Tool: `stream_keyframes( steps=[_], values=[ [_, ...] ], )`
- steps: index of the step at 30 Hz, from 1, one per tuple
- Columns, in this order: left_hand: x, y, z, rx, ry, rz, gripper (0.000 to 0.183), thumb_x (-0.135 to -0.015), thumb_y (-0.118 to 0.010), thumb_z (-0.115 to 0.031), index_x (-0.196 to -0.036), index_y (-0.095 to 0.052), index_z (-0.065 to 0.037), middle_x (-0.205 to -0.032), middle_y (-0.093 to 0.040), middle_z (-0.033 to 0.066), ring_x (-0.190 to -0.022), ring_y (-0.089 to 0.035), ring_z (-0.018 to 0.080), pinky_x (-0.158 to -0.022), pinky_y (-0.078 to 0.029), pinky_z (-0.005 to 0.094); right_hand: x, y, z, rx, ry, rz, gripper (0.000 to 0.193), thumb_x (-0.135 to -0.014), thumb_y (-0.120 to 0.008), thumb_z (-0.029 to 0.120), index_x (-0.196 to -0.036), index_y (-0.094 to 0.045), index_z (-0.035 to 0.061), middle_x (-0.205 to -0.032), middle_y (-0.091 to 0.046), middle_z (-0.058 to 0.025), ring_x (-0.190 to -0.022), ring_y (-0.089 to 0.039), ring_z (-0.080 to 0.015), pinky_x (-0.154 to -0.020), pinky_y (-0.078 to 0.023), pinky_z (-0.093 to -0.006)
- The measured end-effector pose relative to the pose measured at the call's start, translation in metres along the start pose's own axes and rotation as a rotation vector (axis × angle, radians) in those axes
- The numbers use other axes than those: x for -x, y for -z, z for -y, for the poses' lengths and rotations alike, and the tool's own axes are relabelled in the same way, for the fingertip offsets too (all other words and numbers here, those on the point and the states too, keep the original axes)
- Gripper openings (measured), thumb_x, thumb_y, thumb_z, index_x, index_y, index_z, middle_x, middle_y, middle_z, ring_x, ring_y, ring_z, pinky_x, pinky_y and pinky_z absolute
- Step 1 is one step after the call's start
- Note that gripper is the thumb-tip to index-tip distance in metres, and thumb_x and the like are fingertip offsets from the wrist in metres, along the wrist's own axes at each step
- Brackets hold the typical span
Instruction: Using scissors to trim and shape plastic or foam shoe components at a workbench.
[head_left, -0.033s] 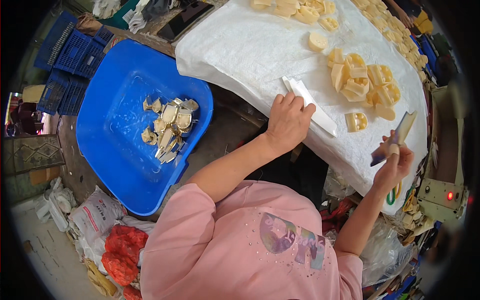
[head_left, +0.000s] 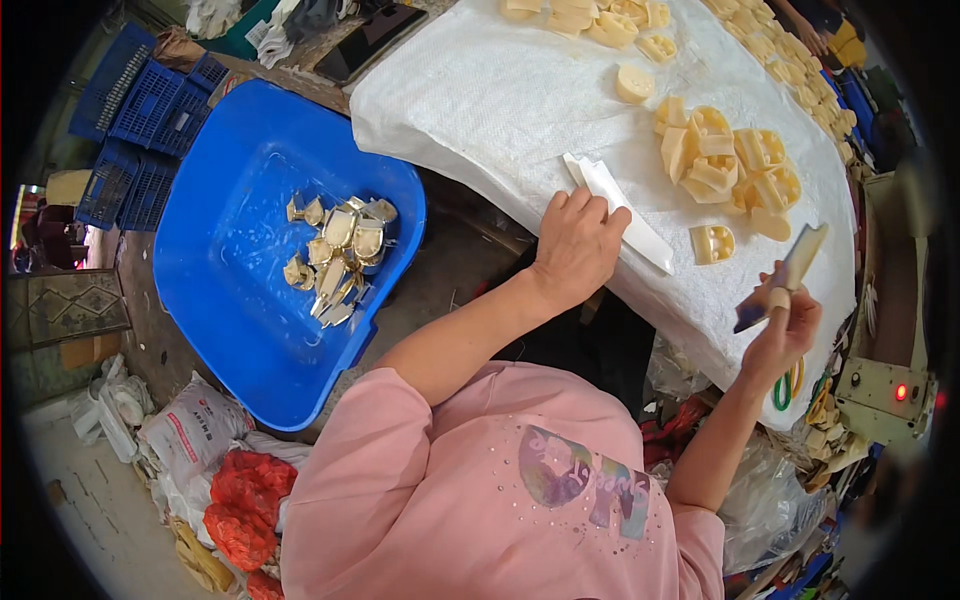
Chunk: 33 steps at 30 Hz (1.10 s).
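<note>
My left hand (head_left: 578, 243) lies palm down on the white cloth-covered table (head_left: 480, 110), fingertips touching a long white flat strip (head_left: 630, 215). My right hand (head_left: 785, 328) is raised at the table's near edge, closed on a flat blade-like tool (head_left: 795, 268) that points up and away. A single cream plastic part (head_left: 712, 243) lies between the two hands. Beyond it sits a pile of similar cream parts (head_left: 720, 160). To my left, below the table, a blue tub (head_left: 215, 200) holds several pale trimmed pieces (head_left: 337, 255).
More cream parts (head_left: 620, 20) lie along the table's far side. Blue crates (head_left: 140, 95) stand at far left. Sacks and red net bags (head_left: 230, 500) lie on the floor. A beige box with a red light (head_left: 885, 395) and green scissor handles (head_left: 785, 388) are at right.
</note>
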<state>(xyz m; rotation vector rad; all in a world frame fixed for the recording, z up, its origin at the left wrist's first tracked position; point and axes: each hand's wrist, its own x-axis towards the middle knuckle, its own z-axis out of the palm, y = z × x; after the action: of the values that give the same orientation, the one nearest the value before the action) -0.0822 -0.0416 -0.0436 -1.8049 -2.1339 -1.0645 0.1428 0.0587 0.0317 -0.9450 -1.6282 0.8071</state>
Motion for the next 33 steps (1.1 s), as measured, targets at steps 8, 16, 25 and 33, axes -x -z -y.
stream_keyframes(
  steps=[8, 16, 25, 33],
  values=[
    [-0.005, 0.027, -0.044, 0.841, 0.189, 0.312, 0.020, -0.087, -0.059, -0.020, -0.095, -0.061, -0.002, -0.065, -0.055, 0.0099, -0.056, -0.054, 0.0191, -0.054, -0.043, 0.0327, 0.029, -0.035, 0.021, 0.526, 0.598, 0.331, 0.027, -0.065, -0.064, -0.004, -0.086, -0.050, 0.0035, -0.103, -0.059, -0.0149, -0.088, -0.057, -0.0328, -0.074, -0.047, -0.0415],
    [-0.008, 0.031, -0.044, 1.581, 0.867, 0.213, 0.047, -0.101, -0.034, -0.030, -0.130, -0.042, 0.006, -0.073, -0.057, 0.0072, -0.049, -0.046, 0.0094, -0.039, -0.033, 0.0216, 0.015, -0.018, -0.012, 0.422, 0.437, 0.421, 0.032, -0.068, -0.062, -0.002, -0.099, -0.058, 0.0032, -0.106, -0.059, -0.0125, -0.098, -0.054, -0.0315, -0.080, -0.044, -0.0404],
    [-0.018, 0.021, -0.048, 1.726, 0.831, 0.277, 0.047, -0.100, -0.035, -0.034, -0.130, -0.043, 0.001, -0.086, -0.060, 0.0089, -0.055, -0.048, 0.0104, -0.039, -0.033, 0.0214, 0.000, -0.025, -0.033, 0.638, 0.257, 0.381, 0.050, -0.065, -0.062, -0.002, -0.115, -0.055, 0.0008, -0.120, -0.053, -0.0164, -0.109, -0.050, -0.0341, -0.093, -0.044, -0.0389],
    [-0.020, 0.019, -0.047, 1.830, 0.730, 0.406, 0.042, -0.098, -0.039, -0.026, -0.129, -0.042, 0.003, -0.099, -0.060, 0.0118, -0.073, -0.054, 0.0152, -0.057, -0.042, 0.0290, 0.001, -0.005, -0.057, 0.424, -0.146, 0.068, 0.041, -0.071, -0.059, -0.003, -0.111, -0.053, 0.0008, -0.113, -0.052, -0.0178, -0.106, -0.049, -0.0336, -0.081, -0.048, -0.0394]
  ],
)
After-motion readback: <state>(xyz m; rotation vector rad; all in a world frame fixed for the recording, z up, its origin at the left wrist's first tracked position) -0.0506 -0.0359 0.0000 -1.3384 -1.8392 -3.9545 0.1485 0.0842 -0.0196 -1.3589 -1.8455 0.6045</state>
